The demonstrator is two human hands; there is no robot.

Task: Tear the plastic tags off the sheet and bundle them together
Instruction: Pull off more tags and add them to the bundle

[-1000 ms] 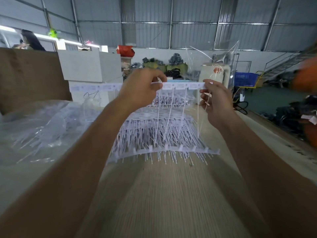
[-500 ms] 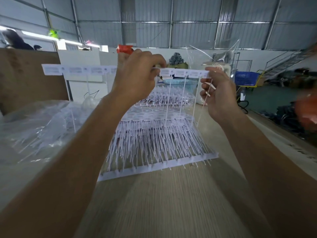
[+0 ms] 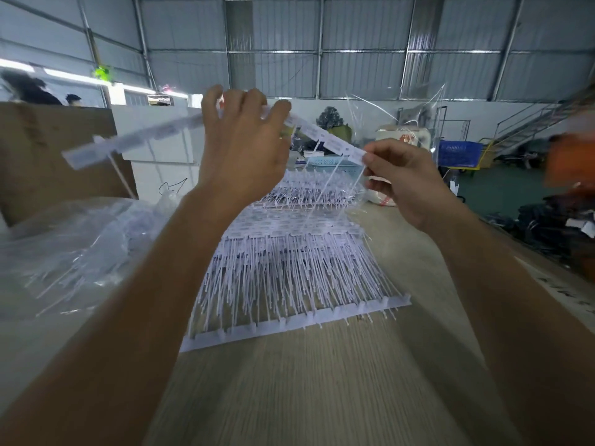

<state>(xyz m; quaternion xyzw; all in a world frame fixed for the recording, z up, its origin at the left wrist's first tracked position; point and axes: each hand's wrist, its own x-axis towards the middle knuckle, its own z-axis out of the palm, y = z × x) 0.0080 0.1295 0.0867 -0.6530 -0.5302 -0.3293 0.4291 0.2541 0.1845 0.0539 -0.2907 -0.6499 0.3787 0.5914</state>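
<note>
- Left hand [image 3: 238, 146]: raised above the tabletop [image 3: 289, 391], fingers curled over the strip [image 3: 141, 140] of tags near its middle, gripping it.
- Right hand [image 3: 409, 181]: pinching the strip's right end between thumb and forefinger.
- Strip: held in the air, tilted down to the right, only a few thin stems hanging from it; left end sticking out past the left hand, blurred.
- Sheets [image 3: 289, 268]: thick stack of white tag sheets lying on the tabletop under the hands, stems pointing toward the camera, apparently whole.
- Bag [image 3: 74, 249]: clear plastic, left of the sheets, loose white stems inside; cannot tell whether bundled.
- Progress, as a judgement: early to middle. One strip nearly stripped, maybe some tags already in the bag, most of the stack untouched.
- Left to do: pull off the last stems, work through the remaining sheets, gather and bundle.
- No finished bundle visible.
</note>
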